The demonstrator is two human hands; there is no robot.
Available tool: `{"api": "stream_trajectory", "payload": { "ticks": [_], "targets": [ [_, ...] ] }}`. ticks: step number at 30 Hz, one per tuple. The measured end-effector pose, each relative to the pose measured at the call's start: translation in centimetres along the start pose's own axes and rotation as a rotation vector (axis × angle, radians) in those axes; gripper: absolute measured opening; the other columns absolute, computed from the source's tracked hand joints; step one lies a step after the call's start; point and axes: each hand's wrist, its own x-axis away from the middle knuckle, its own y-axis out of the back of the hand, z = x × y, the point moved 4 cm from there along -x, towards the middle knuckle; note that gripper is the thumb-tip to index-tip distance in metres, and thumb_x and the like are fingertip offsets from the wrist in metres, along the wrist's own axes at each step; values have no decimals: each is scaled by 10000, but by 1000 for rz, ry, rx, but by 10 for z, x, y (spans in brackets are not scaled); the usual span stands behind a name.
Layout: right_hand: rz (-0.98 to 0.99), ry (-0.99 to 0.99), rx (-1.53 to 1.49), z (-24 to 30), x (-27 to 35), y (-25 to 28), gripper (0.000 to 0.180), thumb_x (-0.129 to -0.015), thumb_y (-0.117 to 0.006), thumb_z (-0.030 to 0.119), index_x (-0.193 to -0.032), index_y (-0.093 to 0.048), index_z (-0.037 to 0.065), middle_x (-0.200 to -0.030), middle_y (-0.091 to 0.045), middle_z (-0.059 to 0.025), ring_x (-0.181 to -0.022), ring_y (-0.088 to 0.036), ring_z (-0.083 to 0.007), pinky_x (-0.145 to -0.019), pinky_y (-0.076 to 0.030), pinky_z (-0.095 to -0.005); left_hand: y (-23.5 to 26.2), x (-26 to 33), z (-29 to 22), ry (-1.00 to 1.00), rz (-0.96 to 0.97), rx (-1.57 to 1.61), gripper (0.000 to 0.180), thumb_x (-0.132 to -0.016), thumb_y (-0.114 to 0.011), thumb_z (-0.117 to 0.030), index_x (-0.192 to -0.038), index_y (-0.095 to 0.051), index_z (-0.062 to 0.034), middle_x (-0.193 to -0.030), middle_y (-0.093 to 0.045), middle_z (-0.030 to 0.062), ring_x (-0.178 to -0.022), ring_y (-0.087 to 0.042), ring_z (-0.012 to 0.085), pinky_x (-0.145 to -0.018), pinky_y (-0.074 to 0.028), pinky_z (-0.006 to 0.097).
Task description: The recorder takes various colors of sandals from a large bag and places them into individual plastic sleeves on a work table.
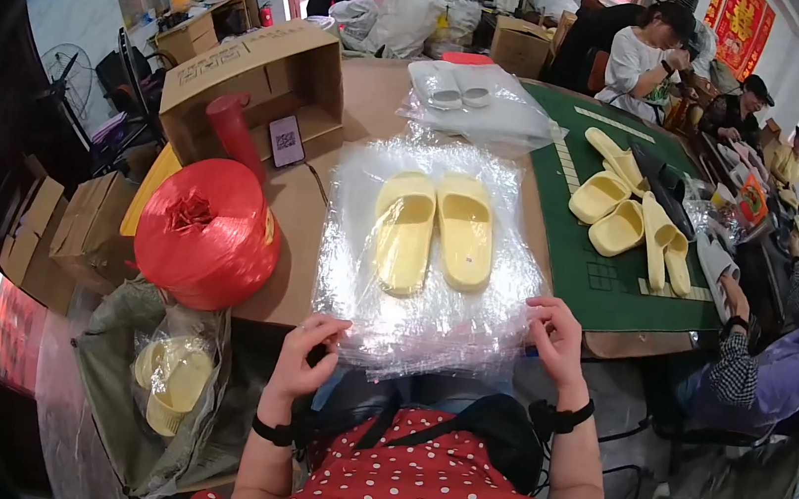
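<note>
A pair of pale yellow slide slippers lies side by side on a stack of clear plastic bags at the table's near edge. Glare hides whether the top film covers them. At the bags' near left corner, my left hand pinches the plastic edge between thumb and fingers. My right hand has its fingers curled on the right edge of the same plastic, close to the near corner.
Left of the bags are a red twine roll, an open cardboard box and a phone. Bagged white slippers lie beyond. More yellow slippers sit on a green mat. Co-workers sit along the right. A sack holds bagged slippers.
</note>
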Motion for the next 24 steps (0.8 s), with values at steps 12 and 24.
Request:
{"api": "stream_trajectory", "payload": {
  "ticks": [12,24],
  "targets": [
    [-124,-268,-205,-14,-10,-19,95,-989,-561,73,-940,-593,-2,-773,-692,-43,-607,-534,-37,-571,-430,-187,-9,-15,-4,-56,-292,-201,33,-790,-677,6,-798,-692,-22,-839,-705,73,-922,-600,258,-775,-486,346],
    [-264,-19,712,11,-26,-43,176,-824,-679,79,-985,-619,40,-1052,-662,-142,-1034,-636,-294,-793,-514,-395,-24,-51,59,425,-399,-115,265,-929,-643,-221,-820,-635,21,-589,-590,78,-539,-565,149,-530,-431,336]
  ]
}}
